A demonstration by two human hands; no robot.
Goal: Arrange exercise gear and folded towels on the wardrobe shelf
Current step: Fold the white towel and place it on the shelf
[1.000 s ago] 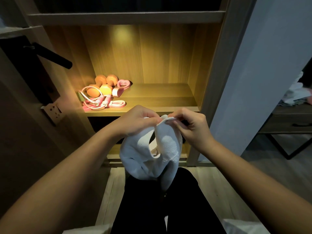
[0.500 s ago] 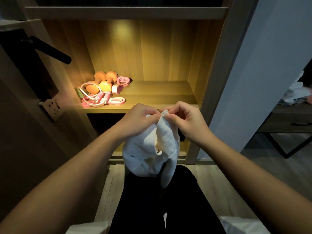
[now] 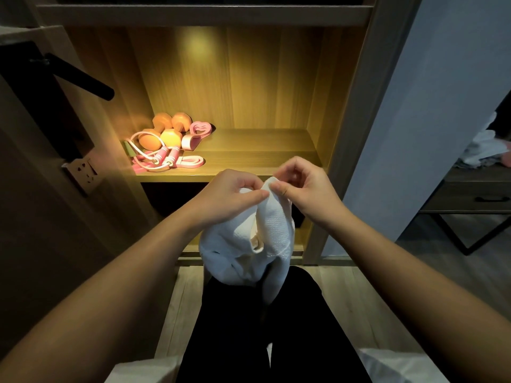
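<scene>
Two grips meet at the top of the white towel (image 3: 249,250): I see the left grip (image 3: 229,192) pinching its upper edge between thumb and fingertips, and the right grip (image 3: 307,186) pinching the bunched corner just beside it, its other fingers curled. The towel hangs loose and crumpled below them, over the black trousers (image 3: 262,327), nearer to me than the lit wardrobe shelf (image 3: 262,153) and not on it. At the shelf's far left lie orange dumbbells (image 3: 166,131), a pink jump rope (image 3: 163,158) coiled in front of them and a pink heart-shaped band (image 3: 197,132) touching their right side. A black door handle (image 3: 80,77) juts out on the left; a side counter (image 3: 470,194) with heaped clothes (image 3: 484,150) stands far right
</scene>
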